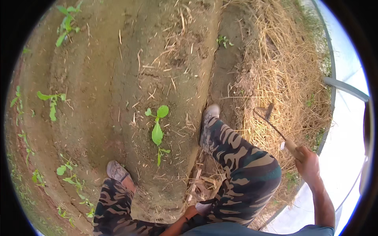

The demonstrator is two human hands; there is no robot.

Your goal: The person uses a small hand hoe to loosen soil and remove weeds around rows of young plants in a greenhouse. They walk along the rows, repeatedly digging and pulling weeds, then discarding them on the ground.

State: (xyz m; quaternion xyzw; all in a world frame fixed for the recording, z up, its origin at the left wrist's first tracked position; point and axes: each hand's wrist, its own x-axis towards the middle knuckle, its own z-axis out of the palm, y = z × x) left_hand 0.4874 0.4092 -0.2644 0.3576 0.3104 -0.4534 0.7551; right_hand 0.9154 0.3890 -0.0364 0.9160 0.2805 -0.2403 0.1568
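My right hand [307, 165] is closed around the pale wooden handle of a hand hoe [276, 129]. A thin bent metal shank runs from the handle to a small dark blade over the dry straw [283, 76]. A small white scrap shows beside the handle. My left hand [191, 211] is low in the picture, against my right thigh, next to something whitish. Its fingers are hidden there, so its grip cannot be told. Between my feet grows a leafy green seedling [157, 132] in bare soil [133, 88].
Several more seedlings [52, 101] stand in rows to the left. A furrow [226, 65] with a small weed [225, 40] divides the soil bed from the straw. On the right, a metal pipe [345, 87] crosses before white sheeting [347, 126]. My shoes [118, 171] straddle the bed.
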